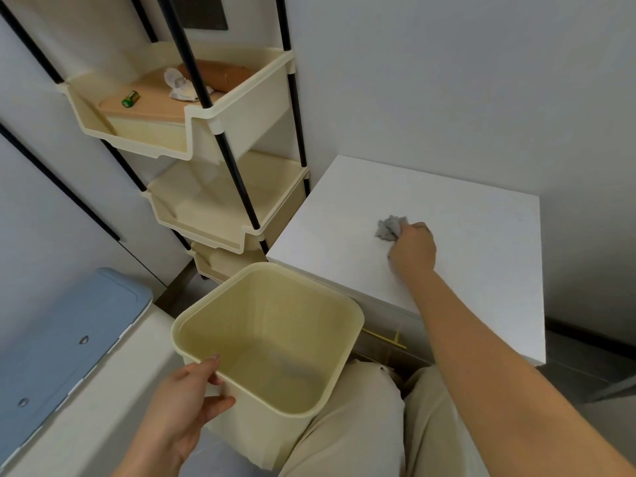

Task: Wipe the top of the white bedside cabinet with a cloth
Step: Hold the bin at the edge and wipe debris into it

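Bin (261, 318) (cream, open-topped) gripped at rim by left hand (187, 401); right hand (413, 251) clutches cloth (390, 228) on cabinet (475, 232).

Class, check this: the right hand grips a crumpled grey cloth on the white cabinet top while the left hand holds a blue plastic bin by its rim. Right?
Wrong colour: the head view shows the square plastic bin the left hand holds is cream, not blue. The right hand does grip the crumpled grey cloth.
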